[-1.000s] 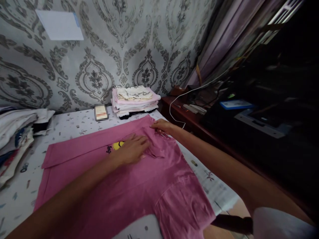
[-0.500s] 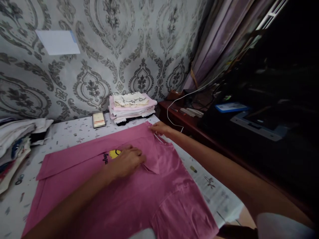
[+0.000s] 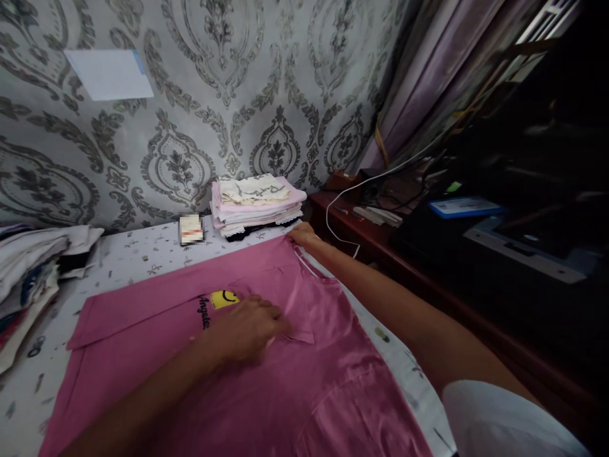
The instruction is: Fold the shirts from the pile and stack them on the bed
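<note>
A pink T-shirt (image 3: 157, 381) lies spread on the bed or table top, its far side folded inward over the front in a long strip. Beside the fold shows a yellow smiley print (image 3: 223, 299) with dark lettering, partly covered. My left hand (image 3: 254, 327) rests palm down on the shirt, next to the print and the folded-in sleeve; its fingers are loosely bent and slightly blurred. Up at the far corner by the neckline, my right hand (image 3: 302, 235) pinches the shirt's folded edge. The near sleeve (image 3: 361, 412) lies spread out toward me.
Behind the shirt stands a stack of folded clothes (image 3: 259, 203), with a small blurred-out packet (image 3: 191, 229) left of it. More piled clothes (image 3: 33, 266) lie at the left. A white cable (image 3: 328, 216) runs over the dark red furniture (image 3: 375, 238) on the right.
My left hand has slid slightly right and down over the shirt, uncovering more of the print and lettering. My right hand has shifted slightly up and still holds the corner.
</note>
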Action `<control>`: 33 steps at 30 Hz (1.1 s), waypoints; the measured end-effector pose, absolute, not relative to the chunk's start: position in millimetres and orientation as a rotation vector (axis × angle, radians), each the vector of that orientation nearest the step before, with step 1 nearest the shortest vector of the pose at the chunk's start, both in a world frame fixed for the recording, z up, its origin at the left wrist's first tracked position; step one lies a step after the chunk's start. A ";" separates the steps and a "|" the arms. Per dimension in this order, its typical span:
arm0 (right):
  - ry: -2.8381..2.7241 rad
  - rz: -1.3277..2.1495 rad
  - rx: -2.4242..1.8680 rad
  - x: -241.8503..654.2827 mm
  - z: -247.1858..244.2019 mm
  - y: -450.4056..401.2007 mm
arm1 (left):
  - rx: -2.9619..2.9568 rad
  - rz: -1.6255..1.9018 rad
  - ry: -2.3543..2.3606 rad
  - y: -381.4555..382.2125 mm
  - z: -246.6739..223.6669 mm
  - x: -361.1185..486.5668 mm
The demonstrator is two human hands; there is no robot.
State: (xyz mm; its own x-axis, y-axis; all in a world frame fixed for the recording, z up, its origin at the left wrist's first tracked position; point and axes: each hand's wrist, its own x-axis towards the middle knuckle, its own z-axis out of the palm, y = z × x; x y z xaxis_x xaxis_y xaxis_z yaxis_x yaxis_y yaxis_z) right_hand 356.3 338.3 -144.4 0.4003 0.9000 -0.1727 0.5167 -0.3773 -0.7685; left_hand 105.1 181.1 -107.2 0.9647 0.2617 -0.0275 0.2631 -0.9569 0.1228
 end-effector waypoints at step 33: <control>-1.998 0.307 -2.156 347.6 -168.1 301.6 | 2.757 0.099 1.262 261.8 -157.9 84.6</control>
State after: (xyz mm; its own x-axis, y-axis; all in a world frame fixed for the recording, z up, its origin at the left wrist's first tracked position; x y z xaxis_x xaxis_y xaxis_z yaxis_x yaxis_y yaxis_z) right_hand 347.6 301.6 -168.1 0.0725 0.9970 -0.0254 0.9586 -0.0767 -0.2741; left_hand 84.6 261.8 -157.9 0.6528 0.7574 0.0145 0.7504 -0.6491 0.1248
